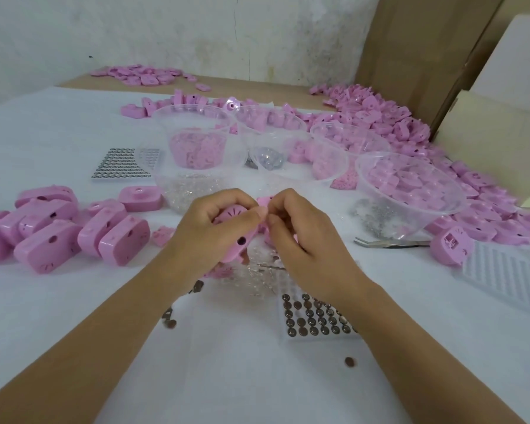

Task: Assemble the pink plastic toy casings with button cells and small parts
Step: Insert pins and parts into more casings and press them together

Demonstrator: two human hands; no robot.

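My left hand [214, 228] grips a pink plastic casing [234, 237] at the middle of the table; a round hole shows in its side. My right hand [300, 231] pinches a small pink part [265, 201] against the casing's top edge, fingertips touching the left thumb. Below my right wrist lies a tray of button cells [312, 321]. A few loose cells [349, 361] lie on the white cloth. Under my hands sits a heap of small clear parts [257, 280].
Assembled pink casings [58, 228] are grouped at the left. Clear plastic bowls [410, 191] of pink and metal parts stand behind my hands. Tweezers [389, 242] lie at the right, near a white ribbed tray [508, 276]. A big pile of pink parts [395, 117] and cardboard boxes [416, 50] fill the back right.
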